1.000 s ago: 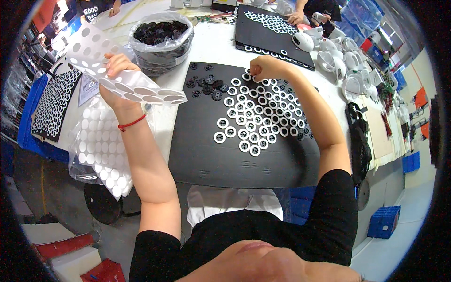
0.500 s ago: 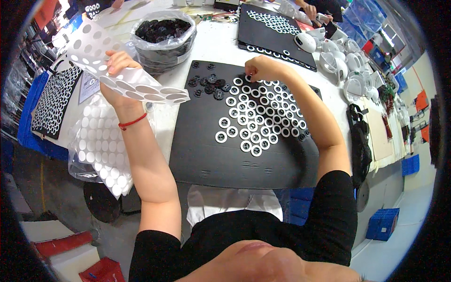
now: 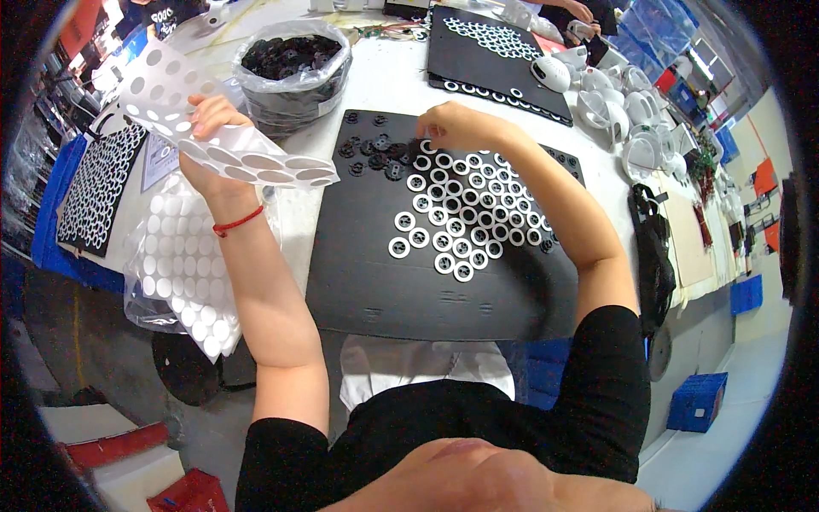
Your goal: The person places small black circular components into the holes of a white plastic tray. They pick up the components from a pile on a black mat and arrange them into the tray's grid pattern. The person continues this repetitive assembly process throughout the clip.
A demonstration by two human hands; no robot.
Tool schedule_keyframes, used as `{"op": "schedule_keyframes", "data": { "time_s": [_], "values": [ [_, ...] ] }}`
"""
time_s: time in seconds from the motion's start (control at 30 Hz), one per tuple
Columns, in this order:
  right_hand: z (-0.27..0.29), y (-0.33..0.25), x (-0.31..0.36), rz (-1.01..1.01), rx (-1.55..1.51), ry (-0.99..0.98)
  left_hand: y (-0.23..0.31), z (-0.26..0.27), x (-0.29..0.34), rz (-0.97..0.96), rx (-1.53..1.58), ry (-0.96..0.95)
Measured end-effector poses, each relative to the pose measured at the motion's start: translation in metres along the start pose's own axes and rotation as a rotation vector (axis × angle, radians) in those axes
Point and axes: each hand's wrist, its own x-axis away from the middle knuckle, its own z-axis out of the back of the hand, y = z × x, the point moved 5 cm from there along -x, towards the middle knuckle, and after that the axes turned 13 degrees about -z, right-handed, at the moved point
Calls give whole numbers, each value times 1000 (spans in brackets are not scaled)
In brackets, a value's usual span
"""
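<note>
My left hand (image 3: 213, 128) is closed on a curled sheet of round stickers (image 3: 260, 164), holding it up left of a black board (image 3: 384, 290). Over the board's far part, my right hand (image 3: 456, 125) has its fingers bent and pinched together, low beside the edge of the ring cluster. What sits between those fingertips is hidden. A crowd of black discs with white rings (image 3: 462, 209) on them covers the middle and right of the board. Bare black discs (image 3: 381, 158) lie loosely grouped at its far left.
A bag-lined bucket of black parts (image 3: 294, 72) stands beyond the left hand. More sticker sheets (image 3: 183, 247) lie at left, near another ring-covered board (image 3: 102, 183). At far right are a stacked black board (image 3: 499, 72) and white cup-shaped housings (image 3: 610, 111). Another person's hand (image 3: 580, 12) shows behind.
My right hand has shifted a little left along the far edge of the ring cluster. The left hand and its sticker sheet have barely moved.
</note>
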Motion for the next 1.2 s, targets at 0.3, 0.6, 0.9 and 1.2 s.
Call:
{"op": "schedule_keyframes", "data": {
  "time_s": [0.3,0.6,0.9,1.2],
  "values": [
    [15,37,40,-137,2,3,-3,-1,1,-9,-38,-20],
    [3,44,54,-170,-41,-49,0,0,1,-15,-32,-1],
    [9,48,53,-192,-18,-62,-2,-1,2,-21,-32,-3],
    [4,52,50,-187,64,-127,-4,-2,3,-17,-38,-2]
  ]
}}
